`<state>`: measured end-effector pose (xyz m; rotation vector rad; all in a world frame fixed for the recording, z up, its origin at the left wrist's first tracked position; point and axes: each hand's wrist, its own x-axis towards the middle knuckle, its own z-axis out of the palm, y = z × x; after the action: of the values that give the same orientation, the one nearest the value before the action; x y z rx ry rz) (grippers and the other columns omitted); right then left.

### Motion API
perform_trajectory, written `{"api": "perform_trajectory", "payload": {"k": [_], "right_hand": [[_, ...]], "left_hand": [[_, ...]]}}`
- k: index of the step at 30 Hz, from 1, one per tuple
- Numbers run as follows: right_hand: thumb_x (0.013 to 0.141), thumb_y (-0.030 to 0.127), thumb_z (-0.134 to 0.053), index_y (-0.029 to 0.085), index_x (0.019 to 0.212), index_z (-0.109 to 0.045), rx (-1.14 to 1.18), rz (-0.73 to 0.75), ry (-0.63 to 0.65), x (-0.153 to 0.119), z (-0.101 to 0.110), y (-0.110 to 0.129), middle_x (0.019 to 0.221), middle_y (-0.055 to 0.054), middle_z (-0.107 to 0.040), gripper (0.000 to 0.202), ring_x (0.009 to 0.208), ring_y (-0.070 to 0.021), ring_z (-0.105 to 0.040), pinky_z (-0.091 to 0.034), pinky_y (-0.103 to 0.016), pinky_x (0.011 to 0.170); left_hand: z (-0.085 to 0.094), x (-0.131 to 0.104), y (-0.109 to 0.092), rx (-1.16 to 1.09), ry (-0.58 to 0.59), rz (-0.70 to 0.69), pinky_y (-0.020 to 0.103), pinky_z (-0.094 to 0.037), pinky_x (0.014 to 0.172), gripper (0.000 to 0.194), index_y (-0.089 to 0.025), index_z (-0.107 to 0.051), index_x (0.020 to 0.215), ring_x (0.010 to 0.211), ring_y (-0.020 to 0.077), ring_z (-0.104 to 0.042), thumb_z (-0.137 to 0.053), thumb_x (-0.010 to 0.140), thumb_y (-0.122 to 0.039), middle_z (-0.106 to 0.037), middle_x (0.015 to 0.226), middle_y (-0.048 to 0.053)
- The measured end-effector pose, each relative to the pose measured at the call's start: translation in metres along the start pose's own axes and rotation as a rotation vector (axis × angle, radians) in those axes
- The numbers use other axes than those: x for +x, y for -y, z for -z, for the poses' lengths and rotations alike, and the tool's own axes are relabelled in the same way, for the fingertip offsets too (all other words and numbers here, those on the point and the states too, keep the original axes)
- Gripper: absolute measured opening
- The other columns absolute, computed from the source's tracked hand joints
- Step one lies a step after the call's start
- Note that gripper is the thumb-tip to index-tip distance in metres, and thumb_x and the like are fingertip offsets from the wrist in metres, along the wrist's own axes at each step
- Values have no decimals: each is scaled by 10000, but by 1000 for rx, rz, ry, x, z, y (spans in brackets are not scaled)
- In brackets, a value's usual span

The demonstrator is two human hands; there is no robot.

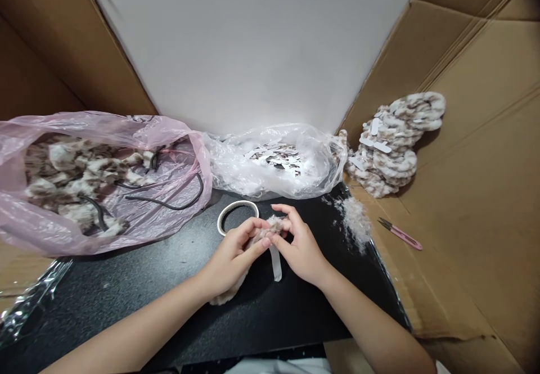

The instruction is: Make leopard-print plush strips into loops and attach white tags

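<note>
Between my two hands is a furry strip (pixel 275 226) in beige and white, over the black table. My left hand (pixel 236 250) grips it between thumb and fingers, and more of the fur shows below that palm. My right hand (pixel 300 244) pinches the fur's other side with thumb and fingertips, its index finger partly raised. From the pinched spot a white strip of tape (pixel 275 264) hangs down toward the table. Just behind my left hand lies a roll of white tape (pixel 222 216), flat on the tabletop.
A pink plastic bag (pixel 185 138) of fur pieces and black cords (pixel 185 205) lies left. Behind my hands is a clear bag (pixel 236 166) of white paper tags (pixel 282 157). Right are loose fluff (pixel 355 222), pink-handled snips (pixel 405 236) and tagged fur loops (pixel 392 166). Cardboard walls (pixel 476 166) flank the table.
</note>
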<state>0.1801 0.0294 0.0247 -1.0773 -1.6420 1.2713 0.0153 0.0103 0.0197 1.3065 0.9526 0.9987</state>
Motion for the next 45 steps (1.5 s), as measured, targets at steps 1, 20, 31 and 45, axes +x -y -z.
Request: {"api": "perform_trajectory", "payload": {"k": [1,20,31,45], "right_hand": [[814,185,-602,202,1221,-460,1,-6,-5,0,0,0,789,6,-669,432,746,-155,-634,-474,-285,724],[734,294,-716,196,1058,-578,-105,-88,-48,2,1,0,753,-3,-726,366,626,-142,-588,-430,-264,631],[877,393,-565,174,991,-620,149,62,81,15,32,8,925,-63,-687,253,926,-196,-643,-486,-337,856],[735,393,-663,146,689,-594,390,-731,998,14,35,-7,440,29,-560,260,308,-107,-494,-413,-200,344]], "left_hand": [[0,0,0,0,2,4,296,-439,820,208,-187,-591,1000,886,194,-602,-579,897,-367,-681,903,43],[5,10,-8,-108,-121,159,254,-461,716,197,-167,-726,797,793,172,-580,-733,743,-356,-659,819,38],[7,-4,-19,407,6,-254,238,-467,584,173,-246,-780,887,676,158,-609,-613,852,-218,-672,864,72],[-6,-31,-24,411,250,-266,281,-513,728,199,-285,-760,976,821,221,-665,-586,890,-242,-704,873,76]]}}
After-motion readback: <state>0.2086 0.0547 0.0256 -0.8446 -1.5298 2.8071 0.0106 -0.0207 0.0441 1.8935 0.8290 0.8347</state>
